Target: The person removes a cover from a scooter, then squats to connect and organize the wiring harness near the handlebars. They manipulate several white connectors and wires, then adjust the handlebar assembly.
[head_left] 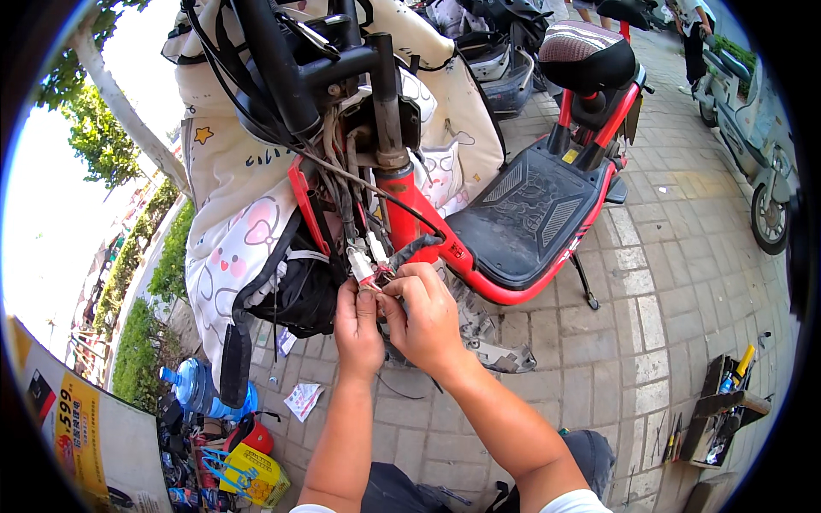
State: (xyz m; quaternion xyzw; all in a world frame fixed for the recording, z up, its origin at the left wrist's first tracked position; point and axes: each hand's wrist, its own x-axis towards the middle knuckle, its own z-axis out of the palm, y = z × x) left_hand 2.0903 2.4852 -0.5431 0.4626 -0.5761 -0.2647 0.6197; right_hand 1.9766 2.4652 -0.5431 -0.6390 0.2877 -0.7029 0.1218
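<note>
Both my hands meet at the front of a red electric scooter [409, 209], just below its steering column. My left hand [357, 332] is closed, thumb and fingers pinching thin wires under a white plug connector [361, 267]. From the right, my right hand [425, 318] pinches at the same wires, its fingertips nearly touching my left thumb. A second white connector [377, 249] sits just beside the first. Dark cables [338, 167] run down from the handlebar stem to this spot. The wire ends between my fingers are mostly hidden.
A cream patterned leg cover [224, 175] drapes the scooter's front. On the paving at right lies a wooden toolbox [717, 410] with screwdrivers [673, 438] beside it. A blue water jug [198, 386] and a yellow bag [254, 474] stand at left. Another scooter [753, 128] is parked far right.
</note>
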